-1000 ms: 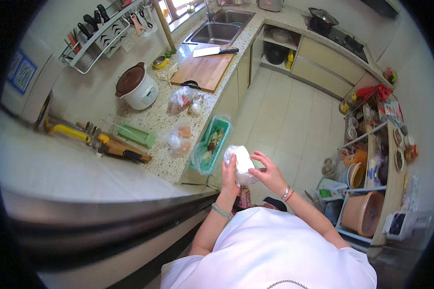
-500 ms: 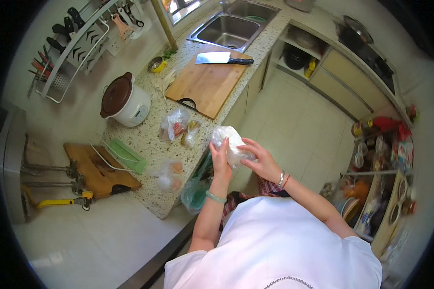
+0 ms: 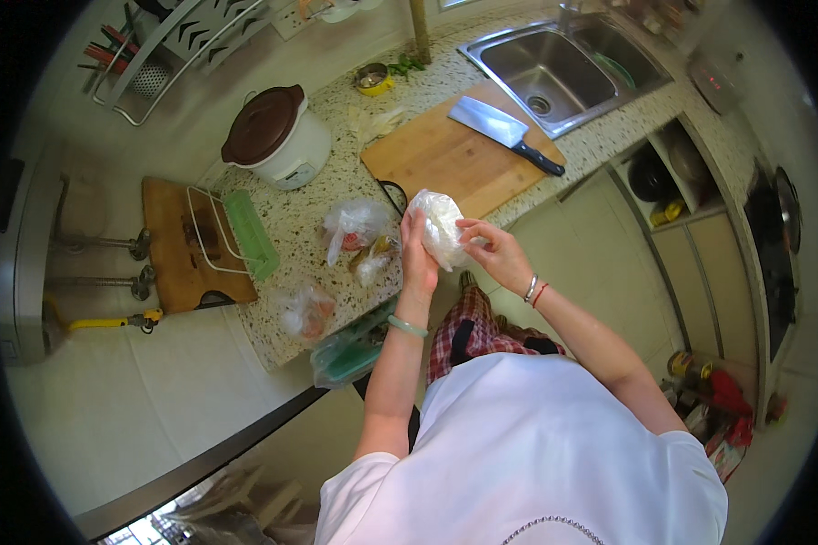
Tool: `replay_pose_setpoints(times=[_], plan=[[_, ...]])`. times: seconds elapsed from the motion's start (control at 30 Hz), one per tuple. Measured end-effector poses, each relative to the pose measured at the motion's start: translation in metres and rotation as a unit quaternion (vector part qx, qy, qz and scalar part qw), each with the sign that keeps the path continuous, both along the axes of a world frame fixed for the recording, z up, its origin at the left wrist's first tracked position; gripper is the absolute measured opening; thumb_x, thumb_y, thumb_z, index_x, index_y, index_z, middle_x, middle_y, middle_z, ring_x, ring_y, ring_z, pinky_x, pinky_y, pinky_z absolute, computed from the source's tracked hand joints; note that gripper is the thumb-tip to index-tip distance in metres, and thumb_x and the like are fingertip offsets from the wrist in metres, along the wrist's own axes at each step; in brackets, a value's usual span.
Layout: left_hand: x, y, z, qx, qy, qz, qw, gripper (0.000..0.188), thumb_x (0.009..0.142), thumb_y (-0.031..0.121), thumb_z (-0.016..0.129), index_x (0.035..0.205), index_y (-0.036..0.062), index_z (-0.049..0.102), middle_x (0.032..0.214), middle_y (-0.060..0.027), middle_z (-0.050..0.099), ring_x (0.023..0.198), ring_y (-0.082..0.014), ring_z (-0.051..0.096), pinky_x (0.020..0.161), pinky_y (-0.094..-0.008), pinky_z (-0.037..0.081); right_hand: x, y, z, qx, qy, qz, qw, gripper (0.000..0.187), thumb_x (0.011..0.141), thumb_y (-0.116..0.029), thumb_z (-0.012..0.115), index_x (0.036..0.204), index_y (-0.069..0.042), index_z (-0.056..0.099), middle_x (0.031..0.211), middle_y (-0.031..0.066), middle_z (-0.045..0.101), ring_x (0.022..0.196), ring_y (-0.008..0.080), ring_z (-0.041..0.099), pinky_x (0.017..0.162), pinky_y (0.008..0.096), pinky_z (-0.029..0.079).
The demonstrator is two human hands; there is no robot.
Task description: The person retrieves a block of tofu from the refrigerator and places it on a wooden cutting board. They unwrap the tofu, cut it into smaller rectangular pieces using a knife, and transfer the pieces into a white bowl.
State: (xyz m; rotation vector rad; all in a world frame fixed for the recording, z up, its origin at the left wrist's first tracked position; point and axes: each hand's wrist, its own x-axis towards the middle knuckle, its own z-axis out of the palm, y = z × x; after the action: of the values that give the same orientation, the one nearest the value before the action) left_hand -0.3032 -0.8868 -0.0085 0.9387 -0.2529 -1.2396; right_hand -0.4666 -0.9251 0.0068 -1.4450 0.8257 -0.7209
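A clear plastic bag with something white inside [image 3: 439, 227] is held up in front of me, by the near edge of the cutting board. My left hand [image 3: 418, 259] supports it from the left, fingers along its side. On the other side, my right hand [image 3: 498, 258] has its fingertips pinched at the bag's plastic. What the white content is, I cannot make out. Beyond the bag lies a wooden cutting board [image 3: 418, 154] with a cleaver [image 3: 495, 124] on it. Left of my hands, a knotted plastic bag [image 3: 354, 222] and a smaller bag [image 3: 373, 262] rest on the speckled counter.
A white cooker with a brown lid [image 3: 291, 154] stands toward the wall. The sink [image 3: 550, 77] is at the back. Another plastic bag [image 3: 307, 309] lies near the counter's front corner. A green rack [image 3: 250, 238] and second board [image 3: 168, 263] are at the left.
My view has turned, so the counter and sink appear shifted and rotated. The bag stays in both hands, now nearer the cutting board; my right fingers have drawn together at its side.
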Motion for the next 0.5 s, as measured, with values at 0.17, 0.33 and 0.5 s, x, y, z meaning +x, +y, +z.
replay_pose_setpoints(times=[0.17, 0.33, 0.5], plan=[[0.021, -0.046, -0.012, 0.09, -0.123, 0.052, 0.987, 0.071, 0.088, 0.008, 0.064, 0.149, 0.0078, 0.029, 0.141, -0.0127, 0.045, 0.126, -0.0262, 0.05, 0.1, -0.0364, 0.045, 0.029, -0.059, -0.007, -0.01, 0.047, 0.077, 0.996, 0.01, 0.087, -0.001, 0.065, 0.096, -0.005, 0.067, 0.127, 0.006, 0.063, 0.094, 0.0144, 0.062, 0.073, 0.0271, 0.051], [0.053, -0.099, -0.028, 0.074, -0.456, 0.03, 0.887, 0.08, 0.082, 0.004, 0.064, 0.152, 0.012, 0.026, 0.14, -0.0194, 0.05, 0.122, -0.031, 0.056, 0.099, -0.0409, 0.047, 0.055, -0.118, -0.033, 0.05, 0.01, 0.106, 0.993, 0.014, 0.09, -0.004, 0.064, 0.104, -0.001, 0.066, 0.118, 0.005, 0.065, 0.094, 0.0142, 0.065, 0.081, 0.0281, 0.053], [0.067, -0.113, -0.004, 0.118, -0.6, -0.067, 0.789, 0.072, 0.084, 0.006, 0.065, 0.149, 0.0157, 0.033, 0.137, -0.0172, 0.053, 0.121, -0.0371, 0.055, 0.097, -0.0431, 0.048, 0.07, -0.14, -0.045, 0.1, 0.025, 0.098, 0.99, 0.023, 0.091, -0.003, 0.064, 0.114, -0.001, 0.062, 0.101, 0.0046, 0.069, 0.086, 0.0105, 0.064, 0.076, 0.027, 0.054]])
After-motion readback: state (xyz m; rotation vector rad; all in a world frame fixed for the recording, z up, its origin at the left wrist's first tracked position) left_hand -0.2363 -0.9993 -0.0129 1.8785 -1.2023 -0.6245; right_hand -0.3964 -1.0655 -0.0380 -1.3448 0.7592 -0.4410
